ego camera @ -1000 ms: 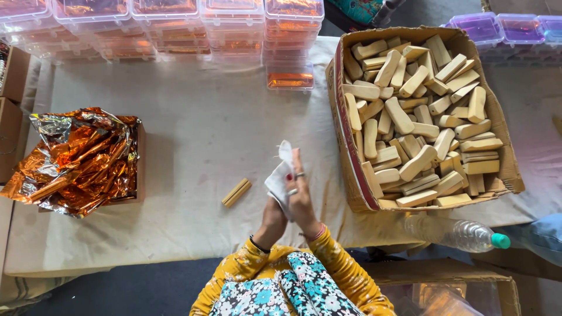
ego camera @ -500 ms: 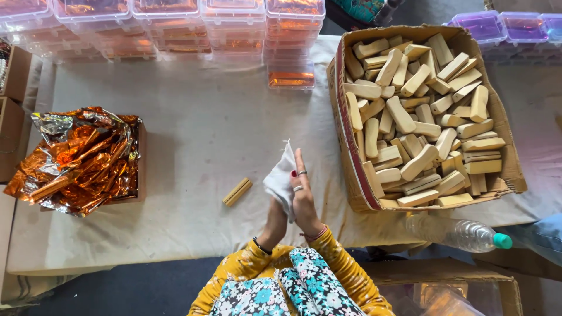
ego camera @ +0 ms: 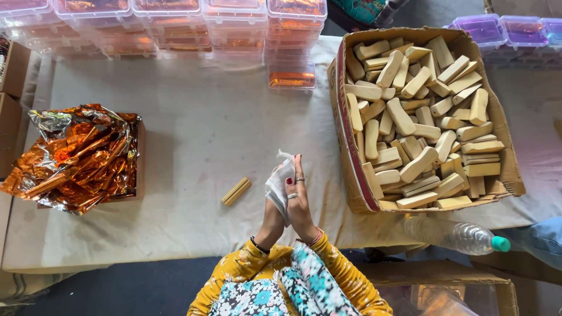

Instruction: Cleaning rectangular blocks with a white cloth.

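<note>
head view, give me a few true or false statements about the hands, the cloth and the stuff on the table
1. Both hands, left hand and right hand, are pressed together around a white cloth. True.
2. The cardboard box on the person's right is empty. False: it is heaped with pale wooden blocks.
3. A single wooden block lies alone on the table, apart from the hands. True.
4. The orange foil sheets sit inside the box with the blocks. False: they sit in a separate shallow box on the person's left.
5. The plastic bottle stands upright. False: it lies on its side, by the near edge of the box.
</note>
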